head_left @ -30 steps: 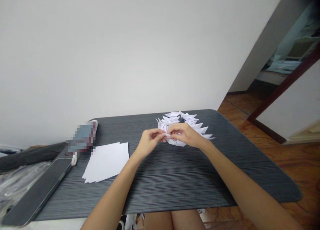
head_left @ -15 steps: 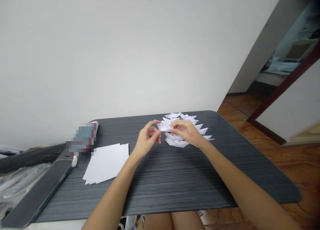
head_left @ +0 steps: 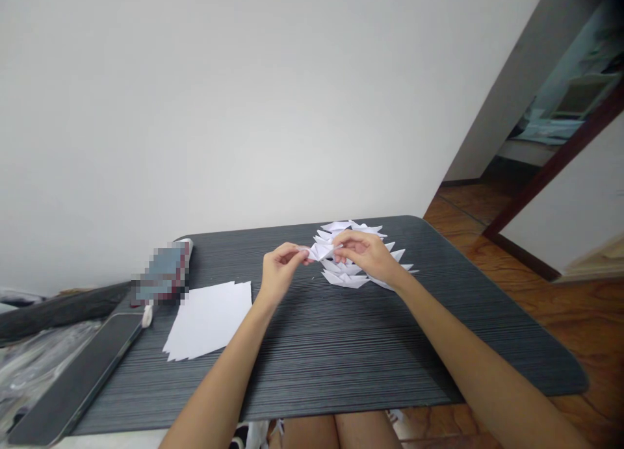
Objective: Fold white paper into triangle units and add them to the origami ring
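My left hand (head_left: 279, 270) and my right hand (head_left: 364, 254) pinch the two ends of a small white folded paper piece (head_left: 322, 251), held just above the dark striped table (head_left: 341, 345). Behind and under my right hand lies a pile of several similar folded white paper pieces (head_left: 355, 273). Both hands have their fingers closed on the piece.
A stack of flat white paper sheets (head_left: 209, 319) lies to the left of my left forearm. Further left are a blurred-out object (head_left: 160, 273) and a dark flat phone-like slab (head_left: 73, 384) at the table's left edge. A doorway and wooden floor (head_left: 536, 267) are on the right.
The hands lifted the folded piece off the pile and moved a little apart, then my left hand closed on its left tip again.
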A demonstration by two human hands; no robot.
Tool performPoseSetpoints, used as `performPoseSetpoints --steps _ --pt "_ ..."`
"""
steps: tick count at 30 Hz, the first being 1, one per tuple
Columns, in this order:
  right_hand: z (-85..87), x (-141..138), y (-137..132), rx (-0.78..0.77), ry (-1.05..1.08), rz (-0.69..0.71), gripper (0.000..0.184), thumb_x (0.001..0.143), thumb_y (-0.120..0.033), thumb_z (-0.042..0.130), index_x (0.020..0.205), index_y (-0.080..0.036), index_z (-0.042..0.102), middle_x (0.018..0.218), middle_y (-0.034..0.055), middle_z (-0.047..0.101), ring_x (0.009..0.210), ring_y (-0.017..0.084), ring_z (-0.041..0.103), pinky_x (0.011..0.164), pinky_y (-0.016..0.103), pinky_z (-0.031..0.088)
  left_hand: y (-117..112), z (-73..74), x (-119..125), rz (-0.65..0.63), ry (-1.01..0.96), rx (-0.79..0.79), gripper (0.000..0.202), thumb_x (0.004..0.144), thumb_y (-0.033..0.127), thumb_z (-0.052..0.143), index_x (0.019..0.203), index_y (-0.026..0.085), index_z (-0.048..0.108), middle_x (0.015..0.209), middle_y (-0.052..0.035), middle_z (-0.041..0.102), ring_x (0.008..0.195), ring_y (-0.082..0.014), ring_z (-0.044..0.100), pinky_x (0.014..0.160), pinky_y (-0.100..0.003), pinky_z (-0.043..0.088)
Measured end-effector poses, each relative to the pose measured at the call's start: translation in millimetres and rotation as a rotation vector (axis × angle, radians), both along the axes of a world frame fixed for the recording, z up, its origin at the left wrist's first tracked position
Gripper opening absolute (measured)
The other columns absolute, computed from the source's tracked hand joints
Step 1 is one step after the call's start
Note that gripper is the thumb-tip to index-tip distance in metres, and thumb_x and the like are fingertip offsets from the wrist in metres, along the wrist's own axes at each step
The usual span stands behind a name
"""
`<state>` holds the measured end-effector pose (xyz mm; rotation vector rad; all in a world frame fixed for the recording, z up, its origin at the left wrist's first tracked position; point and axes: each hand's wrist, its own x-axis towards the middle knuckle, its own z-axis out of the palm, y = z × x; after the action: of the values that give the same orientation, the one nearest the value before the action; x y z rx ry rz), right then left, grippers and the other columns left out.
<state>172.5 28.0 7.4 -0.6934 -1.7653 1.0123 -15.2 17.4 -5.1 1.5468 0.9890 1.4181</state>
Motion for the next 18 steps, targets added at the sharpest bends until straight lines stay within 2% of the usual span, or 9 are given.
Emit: performPoseSetpoints --steps 4,7,9,11,13,18 --pt "0.7 -3 -1 0.218 -0.083 -0.085 0.008 0.076 -0.017 0.054 0.071 -0.017 0.06 0.078 0.0039 0.057 0.061 0.011 0.053 0.058 0.027 0.046 0 -2.6 1 0.069 -0.014 0.029 0.01 0.068 0.023 0.063 0.07 0.014 0.067 0.065 -0.0019 0.062 0.059 -0.0123 0.059 0.063 -0.026 0.048" --pt "-0.6 -3 -1 0.276 -0.133 -0.12 0.008 0.076 -0.017 0.054 0.071 -0.017 0.061 0.079 0.0044 0.058 0.067 0.012 0.054 0.063 0.028 0.048 -1 -2.7 2 0.091 -0.023 0.045 0.01 0.067 0.023 0.064 0.068 0.014 0.067 0.066 -0.0024 0.063 0.059 -0.0126 0.06 0.063 -0.027 0.048" --pt "-2.4 -5 -1 0.214 -0.084 -0.121 0.006 0.074 -0.019 0.057 0.078 -0.018 0.061 0.081 0.0042 0.058 0.071 0.013 0.056 0.065 0.028 0.049 -2 -2.1 3 0.092 -0.038 0.051 0.01 0.067 0.024 0.063 0.068 0.014 0.067 0.069 -0.0028 0.064 0.058 -0.0125 0.06 0.063 -0.027 0.049" --pt "-4.2 -8 -2 0.08 0.022 -0.129 0.023 0.069 -0.022 0.062 0.091 -0.019 0.057 0.083 0.0033 0.057 0.069 0.012 0.058 0.062 0.027 0.051 -2 -1.3 4 0.088 -0.049 0.052 0.011 0.068 0.024 0.063 0.068 0.014 0.066 0.07 -0.0029 0.064 0.059 -0.0125 0.06 0.063 -0.028 0.049" --pt "-5.1 -12 -3 -0.042 0.129 -0.154 0.035 0.064 -0.024 0.067 0.096 -0.019 0.053 0.082 0.0023 0.057 0.063 0.011 0.059 0.057 0.025 0.051 -2 -0.5 4 0.088 -0.052 0.05 0.011 0.068 0.024 0.062 0.069 0.013 0.066 0.07 -0.0027 0.064 0.059 -0.0126 0.06 0.064 -0.028 0.049" --pt "-4.7 -20 -4 -0.12 0.283 -0.238 0.027 0.062 -0.031 0.068 0.08 -0.017 0.053 0.068 0.0017 0.062 0.059 0.014 0.061 0.056 0.027 0.051 -3 0.2 4 0.111 -0.047 0.047 0.011 0.069 0.023 0.061 0.068 0.013 0.065 0.068 -0.0024 0.063 0.06 -0.0125 0.06 0.064 -0.027 0.049"
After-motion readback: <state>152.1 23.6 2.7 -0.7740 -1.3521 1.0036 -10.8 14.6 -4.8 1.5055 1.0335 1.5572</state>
